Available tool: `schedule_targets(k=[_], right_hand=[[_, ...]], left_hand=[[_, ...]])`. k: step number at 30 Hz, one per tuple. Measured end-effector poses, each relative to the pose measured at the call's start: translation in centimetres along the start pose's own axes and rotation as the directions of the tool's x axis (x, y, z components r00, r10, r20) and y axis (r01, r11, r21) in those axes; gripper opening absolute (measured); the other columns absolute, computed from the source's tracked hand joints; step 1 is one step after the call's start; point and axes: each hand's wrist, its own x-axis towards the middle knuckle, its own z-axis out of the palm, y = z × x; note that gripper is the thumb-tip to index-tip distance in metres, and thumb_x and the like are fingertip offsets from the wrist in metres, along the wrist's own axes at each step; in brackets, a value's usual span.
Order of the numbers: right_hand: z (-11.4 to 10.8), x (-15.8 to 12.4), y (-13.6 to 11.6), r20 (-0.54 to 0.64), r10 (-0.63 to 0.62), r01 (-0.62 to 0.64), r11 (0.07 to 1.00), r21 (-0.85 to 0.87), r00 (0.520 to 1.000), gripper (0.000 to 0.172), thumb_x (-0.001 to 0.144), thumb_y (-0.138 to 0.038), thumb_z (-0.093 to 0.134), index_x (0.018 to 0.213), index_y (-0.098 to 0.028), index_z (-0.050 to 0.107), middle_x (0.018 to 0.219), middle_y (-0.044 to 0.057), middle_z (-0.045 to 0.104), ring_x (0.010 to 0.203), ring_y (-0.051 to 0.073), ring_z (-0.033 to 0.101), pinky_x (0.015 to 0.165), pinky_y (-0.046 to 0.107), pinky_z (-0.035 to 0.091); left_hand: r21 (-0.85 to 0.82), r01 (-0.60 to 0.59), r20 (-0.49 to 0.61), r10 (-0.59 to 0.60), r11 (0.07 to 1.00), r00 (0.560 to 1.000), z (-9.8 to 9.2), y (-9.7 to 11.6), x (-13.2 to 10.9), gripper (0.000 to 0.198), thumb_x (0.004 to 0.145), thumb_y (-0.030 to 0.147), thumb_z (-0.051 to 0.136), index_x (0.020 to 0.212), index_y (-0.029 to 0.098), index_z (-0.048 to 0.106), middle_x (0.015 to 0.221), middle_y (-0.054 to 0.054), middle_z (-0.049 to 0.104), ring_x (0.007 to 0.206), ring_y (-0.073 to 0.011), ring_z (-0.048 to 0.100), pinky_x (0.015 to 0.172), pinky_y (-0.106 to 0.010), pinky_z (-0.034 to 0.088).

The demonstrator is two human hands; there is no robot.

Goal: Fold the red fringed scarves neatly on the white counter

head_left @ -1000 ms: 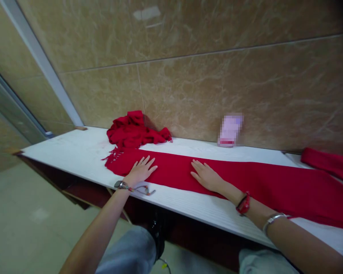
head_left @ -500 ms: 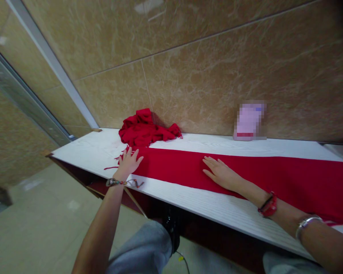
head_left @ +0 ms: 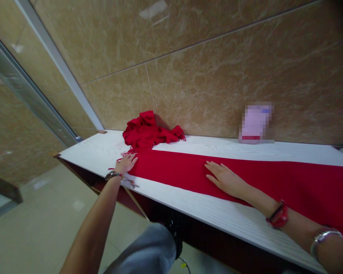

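A long red scarf (head_left: 274,182) lies flat along a white tabletop (head_left: 205,207), running off the right edge of view. My left hand (head_left: 126,164) rests flat on its fringed left end, fingers stretched out. My right hand (head_left: 224,177) lies flat on the scarf's middle, fingers apart. Both wrists wear bracelets. A second red scarf (head_left: 148,132) sits crumpled in a heap against the wall, just beyond my left hand.
A marble-tiled wall (head_left: 205,72) rises right behind the table. A blurred pink box (head_left: 255,125) stands against it at the back. The table's left end (head_left: 63,154) drops to a tiled floor. My knee in grey trousers (head_left: 148,251) is below the front edge.
My left hand has slid leftward along the scarf to its fringed end. My right hand has stayed flat on the middle. The camera has turned a little to the left.
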Motion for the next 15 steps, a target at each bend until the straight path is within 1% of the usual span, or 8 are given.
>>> schedule_targets(k=[3, 5, 6, 7, 9, 12, 13, 15], right_hand=[[-0.1, 0.1, -0.1, 0.016, 0.005, -0.005, 1.0, -0.006, 1.0, 0.05, 0.088, -0.037, 0.027, 0.129, -0.013, 0.044, 0.136, 0.012, 0.04, 0.127, 0.022, 0.032, 0.104, 0.043, 0.026], [-0.2, 0.1, -0.1, 0.023, 0.011, -0.011, 1.0, -0.004, 1.0, 0.051, 0.088, -0.038, 0.027, 0.129, -0.012, 0.044, 0.136, 0.012, 0.039, 0.127, 0.022, 0.032, 0.104, 0.043, 0.026], [-0.2, 0.1, -0.1, 0.023, 0.013, -0.013, 1.0, -0.002, 1.0, 0.052, 0.088, -0.038, 0.028, 0.129, -0.012, 0.044, 0.136, 0.013, 0.039, 0.127, 0.022, 0.032, 0.104, 0.043, 0.026], [-0.1, 0.1, -0.1, 0.019, 0.013, -0.013, 1.0, -0.001, 1.0, 0.052, 0.088, -0.038, 0.027, 0.129, -0.011, 0.044, 0.136, 0.013, 0.039, 0.127, 0.023, 0.032, 0.105, 0.043, 0.025], [0.1, -0.1, -0.1, 0.002, 0.009, -0.009, 1.0, -0.008, 1.0, 0.052, 0.088, -0.037, 0.027, 0.128, -0.01, 0.044, 0.136, 0.014, 0.039, 0.127, 0.023, 0.032, 0.104, 0.044, 0.026], [0.3, -0.5, 0.0, -0.03, 0.002, -0.002, 1.0, -0.017, 1.0, 0.051, 0.088, -0.037, 0.026, 0.128, -0.012, 0.045, 0.136, 0.013, 0.04, 0.127, 0.023, 0.033, 0.104, 0.045, 0.026], [0.4, -0.7, 0.0, -0.038, -0.001, 0.0, 1.0, -0.015, 0.999, 0.051, 0.088, -0.037, 0.026, 0.128, -0.013, 0.045, 0.136, 0.012, 0.04, 0.127, 0.023, 0.033, 0.104, 0.045, 0.026], [0.4, -1.0, 0.1, -0.046, -0.003, 0.003, 1.0, -0.008, 0.999, 0.05, 0.088, -0.039, 0.027, 0.129, -0.014, 0.044, 0.136, 0.011, 0.041, 0.127, 0.022, 0.033, 0.104, 0.045, 0.026]], left_hand=[[0.035, 0.197, -0.024, -0.196, 0.98, 0.98, -1.3, -2.2, 0.2, 0.048, 0.087, 0.046, 0.032, 0.121, 0.018, 0.052, 0.127, -0.019, 0.046, 0.113, -0.0443, 0.041, 0.081, -0.066, 0.032], [0.055, 0.25, -0.096, -0.244, 0.967, 0.965, -1.9, -2.5, 0.1, 0.05, 0.088, 0.044, 0.032, 0.121, 0.012, 0.051, 0.129, -0.024, 0.041, 0.117, -0.0474, 0.034, 0.083, -0.069, 0.028], [0.062, 0.242, -0.138, -0.232, 0.968, 0.963, -2.1, -2.2, 0.0, 0.048, 0.088, 0.04, 0.032, 0.123, 0.011, 0.048, 0.132, -0.023, 0.036, 0.12, -0.0459, 0.03, 0.086, -0.068, 0.026], [0.067, 0.211, -0.174, -0.197, 0.975, 0.965, -2.1, -1.8, -0.2, 0.046, 0.089, 0.036, 0.032, 0.126, 0.012, 0.044, 0.135, -0.021, 0.033, 0.123, -0.0415, 0.028, 0.091, -0.063, 0.027], [0.084, 0.038, -0.181, -0.022, 0.996, 0.983, -2.0, -0.7, -0.5, 0.041, 0.088, 0.027, 0.032, 0.127, 0.016, 0.042, 0.134, -0.014, 0.036, 0.122, -0.0289, 0.033, 0.098, -0.047, 0.03], [0.095, -0.245, -0.074, 0.252, 0.965, 0.965, -1.4, 0.3, -0.7, 0.032, 0.084, 0.02, 0.037, 0.113, 0.019, 0.051, 0.119, -0.006, 0.05, 0.111, -0.0162, 0.045, 0.098, -0.029, 0.033], [0.096, -0.279, -0.045, 0.284, 0.956, 0.958, -1.2, 0.2, -0.7, 0.03, 0.083, 0.018, 0.038, 0.109, 0.018, 0.053, 0.114, -0.005, 0.053, 0.108, -0.0156, 0.047, 0.097, -0.027, 0.033], [0.103, -0.228, -0.025, 0.232, 0.968, 0.972, -1.1, -0.8, -0.6, 0.028, 0.083, 0.017, 0.037, 0.105, 0.016, 0.054, 0.109, -0.007, 0.055, 0.105, -0.0173, 0.049, 0.095, -0.029, 0.035]])
